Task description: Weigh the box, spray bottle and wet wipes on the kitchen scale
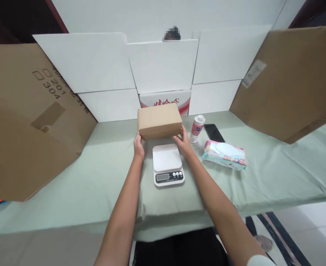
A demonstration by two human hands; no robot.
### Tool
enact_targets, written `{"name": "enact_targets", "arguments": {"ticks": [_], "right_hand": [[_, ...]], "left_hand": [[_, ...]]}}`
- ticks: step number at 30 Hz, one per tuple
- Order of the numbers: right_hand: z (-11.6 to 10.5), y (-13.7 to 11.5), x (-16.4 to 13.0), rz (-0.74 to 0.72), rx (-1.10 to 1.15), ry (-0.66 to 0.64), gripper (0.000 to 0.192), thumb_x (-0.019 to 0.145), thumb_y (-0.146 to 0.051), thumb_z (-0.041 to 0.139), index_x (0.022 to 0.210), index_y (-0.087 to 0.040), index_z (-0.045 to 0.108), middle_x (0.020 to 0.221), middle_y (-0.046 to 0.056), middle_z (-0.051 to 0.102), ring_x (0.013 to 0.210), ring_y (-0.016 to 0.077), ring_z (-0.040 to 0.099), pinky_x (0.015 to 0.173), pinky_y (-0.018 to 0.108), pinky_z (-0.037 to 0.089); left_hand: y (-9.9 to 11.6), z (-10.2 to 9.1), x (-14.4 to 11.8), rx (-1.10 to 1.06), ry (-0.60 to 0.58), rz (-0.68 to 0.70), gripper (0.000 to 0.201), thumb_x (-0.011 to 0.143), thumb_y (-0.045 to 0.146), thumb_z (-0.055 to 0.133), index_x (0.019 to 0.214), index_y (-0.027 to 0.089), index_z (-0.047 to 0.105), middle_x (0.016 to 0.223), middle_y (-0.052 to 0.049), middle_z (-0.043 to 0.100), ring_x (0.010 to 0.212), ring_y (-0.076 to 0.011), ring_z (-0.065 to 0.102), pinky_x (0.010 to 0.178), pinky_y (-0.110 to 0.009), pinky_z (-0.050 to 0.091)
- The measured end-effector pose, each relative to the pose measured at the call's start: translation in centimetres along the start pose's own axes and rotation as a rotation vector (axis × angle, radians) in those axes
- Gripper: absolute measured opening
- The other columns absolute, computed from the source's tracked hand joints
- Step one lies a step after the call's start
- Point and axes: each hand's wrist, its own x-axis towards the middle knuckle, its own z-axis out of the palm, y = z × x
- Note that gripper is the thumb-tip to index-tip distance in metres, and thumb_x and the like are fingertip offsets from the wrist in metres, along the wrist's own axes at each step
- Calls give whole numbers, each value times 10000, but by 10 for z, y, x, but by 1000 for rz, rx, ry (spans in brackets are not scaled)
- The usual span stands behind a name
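A plain brown cardboard box is held between my two hands, just behind a white digital kitchen scale. My left hand grips the box's lower left corner. At its lower right corner, my right hand holds it with the fingers along the side. The scale lies flat on the table with its display and buttons towards me, and its platform carries nothing. Whether the box's underside touches the table is hidden from me.
Right of the box stand a white and pink bottle, a black phone and a pack of wipes. A green cloth covers the table. White panels and large cardboard sheets wall the back and sides.
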Motion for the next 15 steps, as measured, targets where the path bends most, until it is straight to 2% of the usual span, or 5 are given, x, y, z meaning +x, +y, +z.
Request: {"name": "enact_targets", "arguments": {"ticks": [4, 8, 11, 13, 15], "right_hand": [[-8, 26, 9, 59, -25, 6, 883, 809, -578, 724, 1572, -255, 417, 1657, 165, 431, 1524, 339, 455, 1233, 561, 442], [-9, 43, 6, 38, -105, 3, 795, 871, -596, 669, 1547, -239, 453, 1605, 164, 488, 1491, 318, 495, 1214, 530, 474], [-8, 50, 4, 58, -203, 20, 751, 885, -577, 662, 1531, -233, 494, 1557, 164, 514, 1440, 318, 522, 1154, 512, 527], [-9, 52, 4, 56, -285, 50, 689, 888, -534, 662, 1495, -231, 544, 1478, 169, 562, 1316, 308, 582, 1057, 490, 579], [-10, 53, 5, 46, -345, 72, 642, 887, -493, 659, 1467, -229, 576, 1385, 164, 605, 1153, 278, 630, 961, 460, 603]], "left_hand": [[-22, -1, 12, -45, -39, -114, 692, 905, 436, 499, 1534, 156, 566, 1638, -79, 528, 1581, -284, 428, 1312, -405, 372], [-23, -3, 12, -36, -36, -96, 727, 864, 330, 474, 1561, 130, 519, 1662, -98, 493, 1572, -265, 444, 1281, -374, 417], [-20, -4, 6, 106, 71, -44, 624, 876, 281, 473, 1476, 157, 593, 1582, -114, 590, 1508, -255, 526, 1263, -384, 434], [-19, -6, 0, 232, 203, -3, 513, 883, 253, 491, 1365, 175, 650, 1474, -130, 669, 1413, -251, 605, 1227, -406, 466], [-18, -8, -5, 340, 240, 55, 412, 909, 249, 484, 1273, 185, 666, 1372, -144, 705, 1320, -255, 645, 1172, -443, 504]]}}
